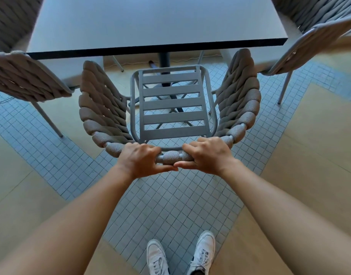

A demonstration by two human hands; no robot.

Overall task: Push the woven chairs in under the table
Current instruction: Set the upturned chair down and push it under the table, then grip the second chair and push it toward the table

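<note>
Now gripping the chair [171,108] by its top rail: left hand [139,158] and right hand [207,155] side by side, fingers [150,150] curled over and closed around the rail. Standing just short of the counter [150,22], seat front barely under its near edge, pedestal straight ahead. Flanked by two more chairs at the counter's near corners. Risks, by judgement: catching a woven arm on the counter edge if pushed crooked, snagging legs on the pedestal feet, or knuckles pinched against the edge.
</note>
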